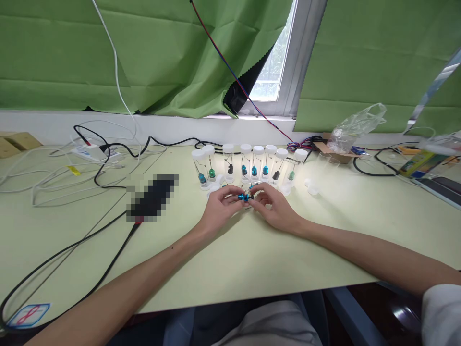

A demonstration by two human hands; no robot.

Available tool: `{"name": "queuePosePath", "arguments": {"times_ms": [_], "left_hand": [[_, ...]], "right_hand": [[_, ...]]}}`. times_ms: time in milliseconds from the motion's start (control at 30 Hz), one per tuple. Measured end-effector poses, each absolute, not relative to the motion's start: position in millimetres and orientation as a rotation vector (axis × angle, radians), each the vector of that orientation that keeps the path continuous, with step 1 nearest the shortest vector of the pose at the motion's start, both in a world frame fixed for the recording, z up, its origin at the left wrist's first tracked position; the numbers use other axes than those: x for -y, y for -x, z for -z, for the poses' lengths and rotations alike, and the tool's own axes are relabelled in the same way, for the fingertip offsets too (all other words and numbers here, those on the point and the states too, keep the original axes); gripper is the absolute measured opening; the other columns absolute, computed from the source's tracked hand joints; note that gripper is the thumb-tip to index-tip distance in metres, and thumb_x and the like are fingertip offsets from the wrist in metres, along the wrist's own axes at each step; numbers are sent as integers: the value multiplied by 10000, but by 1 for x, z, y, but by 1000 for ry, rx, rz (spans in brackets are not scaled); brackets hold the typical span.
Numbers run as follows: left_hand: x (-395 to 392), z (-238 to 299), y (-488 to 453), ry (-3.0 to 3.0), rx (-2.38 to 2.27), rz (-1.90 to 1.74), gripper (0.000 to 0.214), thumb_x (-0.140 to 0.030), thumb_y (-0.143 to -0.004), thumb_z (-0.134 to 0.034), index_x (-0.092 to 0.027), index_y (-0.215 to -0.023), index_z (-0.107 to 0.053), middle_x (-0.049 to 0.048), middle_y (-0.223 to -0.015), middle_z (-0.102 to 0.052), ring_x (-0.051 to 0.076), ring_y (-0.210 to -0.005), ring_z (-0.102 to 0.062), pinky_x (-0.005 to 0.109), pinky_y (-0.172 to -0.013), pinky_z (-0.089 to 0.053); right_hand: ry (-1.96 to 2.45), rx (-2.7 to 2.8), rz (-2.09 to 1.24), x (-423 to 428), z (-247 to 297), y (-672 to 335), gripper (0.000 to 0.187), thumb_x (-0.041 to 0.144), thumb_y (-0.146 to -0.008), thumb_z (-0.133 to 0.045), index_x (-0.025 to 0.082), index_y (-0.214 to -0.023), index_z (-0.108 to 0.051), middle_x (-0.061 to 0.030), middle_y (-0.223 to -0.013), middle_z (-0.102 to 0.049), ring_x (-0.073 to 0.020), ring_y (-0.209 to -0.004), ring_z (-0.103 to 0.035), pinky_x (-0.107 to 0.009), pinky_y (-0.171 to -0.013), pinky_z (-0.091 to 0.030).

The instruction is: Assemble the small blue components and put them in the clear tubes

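My left hand (220,207) and my right hand (272,206) meet over the table, both with fingers closed on a small shiny blue piece with a black end (245,197). The left fingertips pinch its blue side, and the right fingertips are at the black end. Just beyond the hands stand several clear tubes with white caps (228,161), each holding a small blue, green or black piece on a thin metal wire. More blue bits and wires lie close behind my fingers, partly hidden by them.
Loose white caps (311,186) and uncapped clear tubes (326,166) are right of the row. A cardboard box (333,153) bears a plastic bag. Left are a pixelated dark object (153,198), black cables and a white power strip (95,153). The pale table's (230,269) front edge is near my lap.
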State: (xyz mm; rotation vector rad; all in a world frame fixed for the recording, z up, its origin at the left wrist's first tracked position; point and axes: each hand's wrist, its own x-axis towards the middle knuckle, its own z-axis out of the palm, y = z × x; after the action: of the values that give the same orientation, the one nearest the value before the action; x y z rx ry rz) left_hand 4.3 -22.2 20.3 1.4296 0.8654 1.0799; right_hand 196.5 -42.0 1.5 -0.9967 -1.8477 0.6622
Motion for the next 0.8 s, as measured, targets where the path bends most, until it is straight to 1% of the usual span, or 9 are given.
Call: {"name": "queuePosePath", "arguments": {"times_ms": [267,500,667,733,800], "left_hand": [[20,-17,-4,-1428,-852,-1077,273,-250,-681,-786,-162,-913,-673,57,-977,-689,218,-909,-680,412,-892,-558],[19,-15,-4,-1477,-894,-1072,235,-215,-682,-762,-178,-902,-686,48,-967,-681,200,-900,-658,353,-800,-583],[20,-16,-4,-1492,-914,-1066,237,-199,-669,-760,-181,-894,-689,45,-967,-687,192,-896,-659,333,-807,-572],[20,-17,-4,-1479,-906,-1069,234,-196,-666,-759,-179,-888,-687,43,-950,-692,189,-885,-664,337,-825,-570],[20,-18,-5,-1466,-890,-1075,228,-201,-669,-760,-178,-883,-685,40,-932,-695,189,-880,-669,341,-838,-568]], "right_hand": [[972,1826,-670,39,3,-197,177,288,-959,-556,224,-1123,-537,-56,-1040,-622,-141,-738,-639,-322,-680,-547],[988,1820,-697,40,1,-196,175,338,-989,-515,236,-1132,-526,-29,-917,-640,-148,-684,-633,-336,-674,-541],[994,1816,-725,41,1,-196,172,337,-1000,-491,236,-1137,-516,-16,-852,-643,-150,-679,-621,-333,-671,-532],[1012,1826,-712,42,0,-196,172,339,-995,-497,232,-1128,-525,-25,-886,-646,-149,-704,-627,-332,-683,-535],[1017,1844,-693,43,-1,-196,182,337,-975,-532,229,-1121,-532,-47,-974,-648,-150,-749,-637,-321,-675,-535]]}}
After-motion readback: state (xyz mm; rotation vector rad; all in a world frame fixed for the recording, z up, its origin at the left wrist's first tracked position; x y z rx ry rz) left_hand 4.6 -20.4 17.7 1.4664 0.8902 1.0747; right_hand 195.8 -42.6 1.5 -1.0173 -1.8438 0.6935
